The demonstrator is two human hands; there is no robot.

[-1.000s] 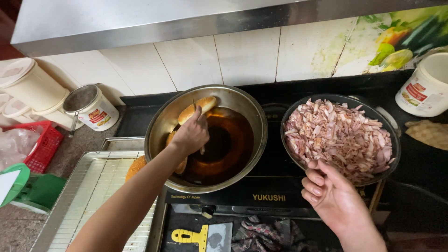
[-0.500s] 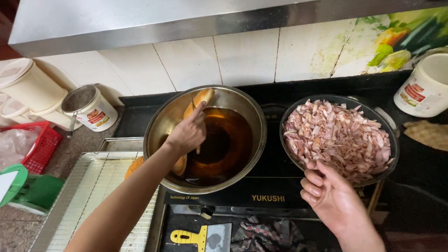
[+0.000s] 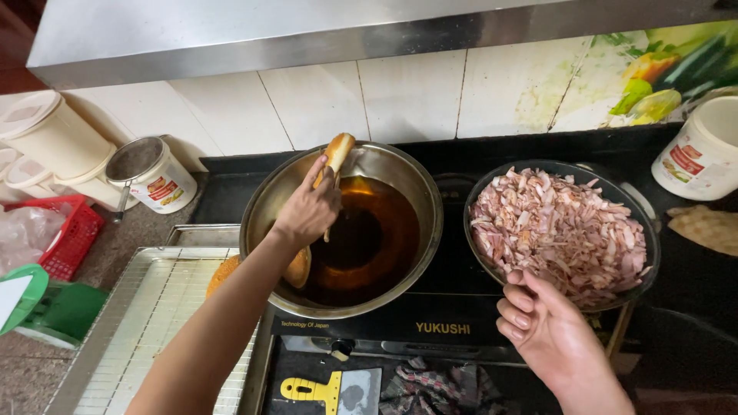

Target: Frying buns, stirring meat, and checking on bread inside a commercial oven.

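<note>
Two hands: left hand (image 3: 306,212), right hand (image 3: 547,336). One oil pot (image 3: 400,173), one bowl (image 3: 642,211) of meat right of it, three fried rolls, one scraper (image 3: 330,389).

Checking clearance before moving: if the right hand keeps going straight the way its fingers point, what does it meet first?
The right hand points up and left, fingertips at the near rim of the round dark pan. Going straight on, it would likely meet the chopped pinkish meat pieces first, though height above them is unclear.

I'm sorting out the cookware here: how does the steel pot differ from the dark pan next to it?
The steel pot is shiny and deep and holds dark oil; the dark pan is black, shallower and heaped with pinkish chopped pieces. The left hand is over the pot; the right hand touches the pan's rim. Both are round.
</note>
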